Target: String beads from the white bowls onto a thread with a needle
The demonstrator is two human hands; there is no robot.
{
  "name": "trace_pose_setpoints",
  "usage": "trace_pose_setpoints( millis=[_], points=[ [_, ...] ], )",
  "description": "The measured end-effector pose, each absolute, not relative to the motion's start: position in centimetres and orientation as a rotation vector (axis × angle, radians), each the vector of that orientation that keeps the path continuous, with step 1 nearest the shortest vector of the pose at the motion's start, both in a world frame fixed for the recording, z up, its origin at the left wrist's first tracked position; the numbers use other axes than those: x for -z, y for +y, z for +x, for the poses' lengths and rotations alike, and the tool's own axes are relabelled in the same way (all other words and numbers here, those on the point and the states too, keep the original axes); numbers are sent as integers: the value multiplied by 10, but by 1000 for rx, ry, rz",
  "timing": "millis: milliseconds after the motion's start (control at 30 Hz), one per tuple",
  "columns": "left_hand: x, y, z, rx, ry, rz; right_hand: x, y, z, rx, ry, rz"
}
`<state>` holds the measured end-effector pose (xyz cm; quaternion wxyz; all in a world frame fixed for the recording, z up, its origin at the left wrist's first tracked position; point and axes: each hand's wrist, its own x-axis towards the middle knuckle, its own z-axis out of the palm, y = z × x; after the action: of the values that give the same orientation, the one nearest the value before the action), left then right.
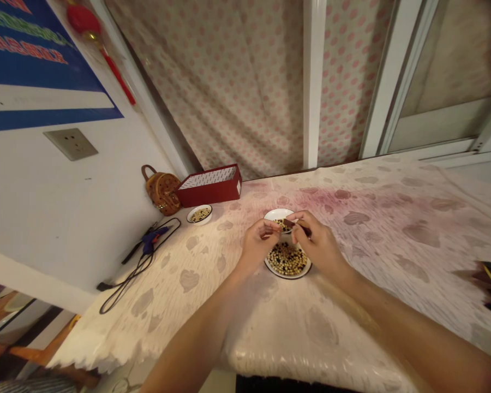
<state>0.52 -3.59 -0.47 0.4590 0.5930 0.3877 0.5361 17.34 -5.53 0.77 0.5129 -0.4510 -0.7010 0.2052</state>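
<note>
In the head view, my right hand [315,240] grips a short, flat, dark brown piece [301,226] between thumb and fingers. I cannot make out its kind. My left hand [259,240] is closed in a pinch close to the piece's left end, and whatever its fingertips hold is too small to name. Below both hands sits a white dish [293,277] with a dark rim, filled with mixed yellow and black beans or kernels [288,259]. Just behind the fingers, a second white dish [276,213] has some of the same kernels in it, partly hidden by my hands.
At the left stands a small white bowl [203,220] of similar kernels. Behind it are an open red box [213,192] and a brown mini backpack [163,191]. A blue glue gun [150,240] with a looped cord lies by the wall. A patterned cloth [188,322] covers the table.
</note>
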Motion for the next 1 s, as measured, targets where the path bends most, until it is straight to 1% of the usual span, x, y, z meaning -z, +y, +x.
trace_pose_setpoints(
  millis=[233,400,700,900,1000],
  points=[
    [-3,-37,3,-1283,813,1202,-5,-56,172,-566,-1717,-1024],
    [-4,-38,3,-1257,777,1154,-4,-55,172,-585,-1747,-1011],
    [-2,-37,1,-1249,786,1197,-5,-55,172,-563,-1755,-1051],
    [0,-19,6,-1371,874,1361,-5,-53,174,-515,-1651,-1114],
    [1,-10,10,-1369,914,1501,-5,-52,176,-518,-1598,-1128]
  ],
)
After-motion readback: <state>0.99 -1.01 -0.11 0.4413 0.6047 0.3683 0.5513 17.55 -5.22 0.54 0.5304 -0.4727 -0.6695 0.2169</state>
